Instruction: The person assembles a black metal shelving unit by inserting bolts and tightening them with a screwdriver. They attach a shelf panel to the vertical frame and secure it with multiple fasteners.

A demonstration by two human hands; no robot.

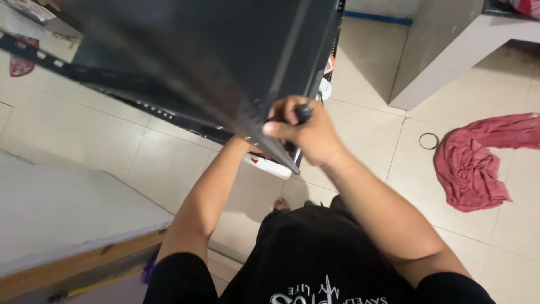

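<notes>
Black shirt (315, 253) and both forearms fill the bottom of the head view, reaching up to a dark metal shelf rack (208, 56) that stands on the tiled floor (365, 73). Right hand (306, 132) is closed around a dark tool handle (303, 112), pressed against the near corner of the rack, where a shelf panel meets an upright. Left hand goes under that panel and is hidden, so I cannot tell whether it grips or only props. As far as this view shows, the rack is largely together: a slotted rail (84, 76) and the top panel sit in place, and the work seems to be at one corner joint, still being fastened or loosened; which, I cannot tell. A red cloth (472, 163) and a small ring (429, 141) lie on the floor to the right, well apart, and a grey table (62, 208) stands at lower left.
</notes>
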